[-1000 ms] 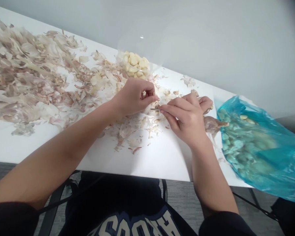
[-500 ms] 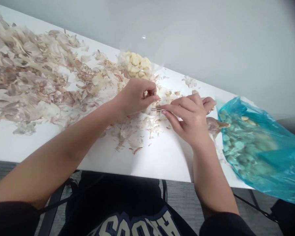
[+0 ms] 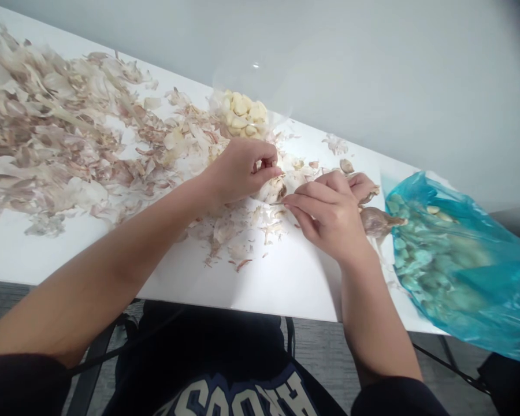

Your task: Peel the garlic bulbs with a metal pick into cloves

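My left hand (image 3: pixel 242 172) is shut on a partly peeled garlic clove (image 3: pixel 271 190), which shows just past the fingertips. My right hand (image 3: pixel 329 215) pinches a thin metal pick (image 3: pixel 277 203), its tip close to that clove. Just beyond my right fingers lies a whole garlic bulb (image 3: pixel 376 222) with papery brownish skin, touching the edge of a blue plastic bag (image 3: pixel 455 271) of unpeeled garlic. Behind my left hand, a clear plastic bag (image 3: pixel 242 115) holds several peeled cream-coloured cloves.
A large heap of garlic skins (image 3: pixel 69 138) covers the left of the white table (image 3: pixel 286 289), with scattered flakes around my hands. A single clove (image 3: pixel 346 166) lies near the far edge. A grey wall rises behind the table.
Both hands have shifted slightly down the picture, and the pick tip has moved lower beside the clove. More of the clove now shows, and a loose clove behind my right hand has come into view.
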### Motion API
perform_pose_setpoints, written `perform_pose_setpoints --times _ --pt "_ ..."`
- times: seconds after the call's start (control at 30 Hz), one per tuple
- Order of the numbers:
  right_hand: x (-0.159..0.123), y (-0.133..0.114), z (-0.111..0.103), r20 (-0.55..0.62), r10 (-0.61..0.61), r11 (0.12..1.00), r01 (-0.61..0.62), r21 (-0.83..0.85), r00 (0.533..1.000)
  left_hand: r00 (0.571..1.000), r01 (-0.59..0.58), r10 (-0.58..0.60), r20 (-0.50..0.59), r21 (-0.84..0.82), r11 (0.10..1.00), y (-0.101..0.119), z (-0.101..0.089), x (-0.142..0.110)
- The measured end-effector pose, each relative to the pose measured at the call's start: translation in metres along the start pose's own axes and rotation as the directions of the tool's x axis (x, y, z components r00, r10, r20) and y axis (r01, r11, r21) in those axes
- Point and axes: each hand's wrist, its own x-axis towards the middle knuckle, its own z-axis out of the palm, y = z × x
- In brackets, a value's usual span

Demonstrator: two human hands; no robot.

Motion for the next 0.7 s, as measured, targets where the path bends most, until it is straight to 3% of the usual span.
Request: perform_pose_setpoints --times 0.43,0.7 --pt "0.0022 0.0033 0.0033 -0.099 0.032 0.998 -0.037 -0.041 0.995 1.000 0.000 0.000 0.007 -0.006 1.000 0.0020 -0.0012 0.0002" --pt "0.0028 -0.0009 0.0027 -0.096 0.014 0.998 -0.020 -0.064 0.995 1.000 -0.003 0.003 0.010 0.000 1.000 0.0014 -0.0003 -0.0001"
